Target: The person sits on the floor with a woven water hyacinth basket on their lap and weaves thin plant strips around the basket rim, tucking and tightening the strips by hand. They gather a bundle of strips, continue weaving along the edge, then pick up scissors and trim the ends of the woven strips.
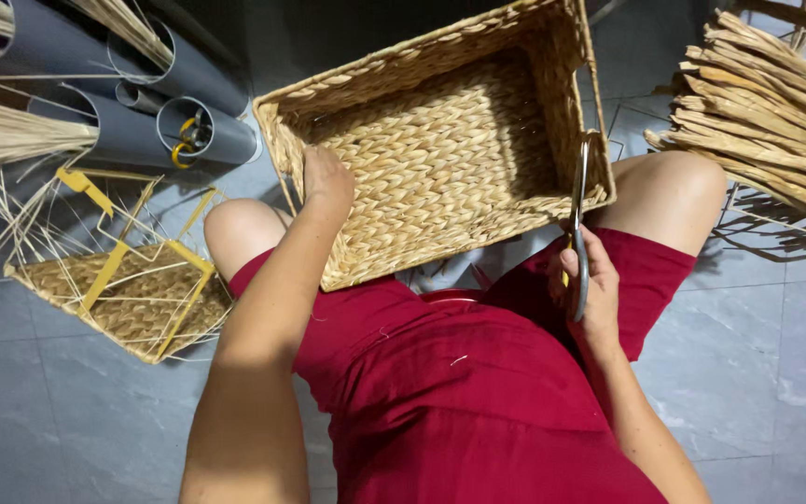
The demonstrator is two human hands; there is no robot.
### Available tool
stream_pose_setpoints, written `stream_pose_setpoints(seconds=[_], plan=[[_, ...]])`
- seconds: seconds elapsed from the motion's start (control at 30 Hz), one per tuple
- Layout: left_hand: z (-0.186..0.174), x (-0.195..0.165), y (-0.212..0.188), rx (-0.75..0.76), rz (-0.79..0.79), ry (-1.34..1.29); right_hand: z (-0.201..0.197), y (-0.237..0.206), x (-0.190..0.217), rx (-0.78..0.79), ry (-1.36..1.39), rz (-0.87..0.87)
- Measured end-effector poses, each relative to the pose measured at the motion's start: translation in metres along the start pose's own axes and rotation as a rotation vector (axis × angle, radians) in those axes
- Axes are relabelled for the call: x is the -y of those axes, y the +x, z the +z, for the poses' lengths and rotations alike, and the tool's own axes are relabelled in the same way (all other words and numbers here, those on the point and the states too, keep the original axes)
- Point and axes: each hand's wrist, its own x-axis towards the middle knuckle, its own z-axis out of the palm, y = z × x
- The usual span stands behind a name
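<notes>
both hands work at a woven basket [440,159] resting across the person's knees. left hand [326,179] is closed over the basket's near rim at its left corner, fingers curled down inside the wall. right hand [588,285] grips a pair of scissors [578,219] by the handles, blades pointing up and away from the wrist, with the tips lying against the basket's right wall near its rim; whether the blades are parted cannot be told. the basket lies between the two hands, tilted so its open side faces the camera. left of the left hand, on the grey tiled floor [776,373], sits a half-woven base on a yellow wire frame [132,280], loose strands sticking out. beyond it lie grey pipes [188,112] holding straw. right of the right hand, a bundle of dried reeds [767,112] is stacked.
</notes>
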Motion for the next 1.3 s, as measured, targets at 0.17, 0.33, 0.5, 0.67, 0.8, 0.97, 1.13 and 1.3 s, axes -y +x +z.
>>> stream_pose_setpoints(seconds=[0.17,0.33,0.5,0.67,0.8,0.97,1.13,1.3], plan=[[-0.011,0.0,-0.003,-0.002,-0.001,0.034,-0.005,-0.002,-0.006,-0.001,0.014,0.013],[-0.013,0.003,-0.007,0.084,0.039,-0.044,-0.004,-0.003,-0.005,0.003,0.039,0.024],[-0.011,0.006,-0.008,0.049,0.039,-0.052,-0.003,-0.003,-0.005,0.029,0.103,0.05],[-0.006,0.007,-0.003,0.119,0.043,-0.094,-0.003,-0.002,-0.007,0.027,0.086,0.022],[-0.002,0.002,0.001,0.027,0.023,-0.112,-0.003,-0.001,-0.007,0.019,0.069,0.045],[-0.004,-0.001,-0.001,0.095,0.036,-0.077,-0.004,0.0,-0.006,0.034,0.058,0.023],[0.003,0.003,0.007,0.0,-0.056,-0.279,-0.005,-0.001,-0.009,0.026,0.084,0.051],[0.006,0.008,0.017,-0.107,-0.099,-0.399,-0.008,0.002,-0.013,-0.003,0.051,0.051]])
